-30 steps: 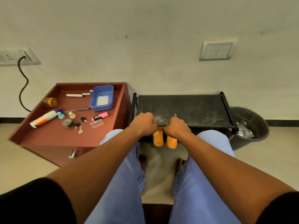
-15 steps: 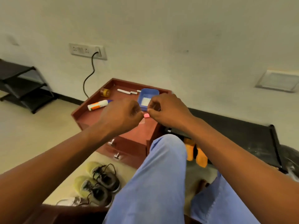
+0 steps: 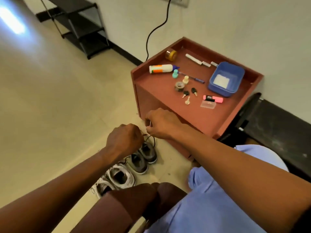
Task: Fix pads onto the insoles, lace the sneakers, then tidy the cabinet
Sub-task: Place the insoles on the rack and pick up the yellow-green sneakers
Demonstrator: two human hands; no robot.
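Black lace (image 3: pixel 152 140) pinched between both hands, left (image 3: pixel 124 140) and right (image 3: pixel 161 123), above grey sneakers (image 3: pixel 143 157) lying toes toward the person.

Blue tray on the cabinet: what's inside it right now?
The blue tray holds one flat white piece lying on its bottom. Nothing else shows inside; the near wall hides a strip of the floor.

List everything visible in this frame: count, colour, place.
cabinet: 1, red-brown, by wall
tray: 1, blue, cabinet top right
glue bottle: 1, white-orange, top left
highlighter: 1, pink, below tray
keys: 3, black and pale, top centre
grey sneakers: 2, floor beside cabinet
white sneakers: 2, floor, nearer
shoe rack: 1, black, far left
lace: black, between hands
left hand: gripping lace
right hand: pinching lace
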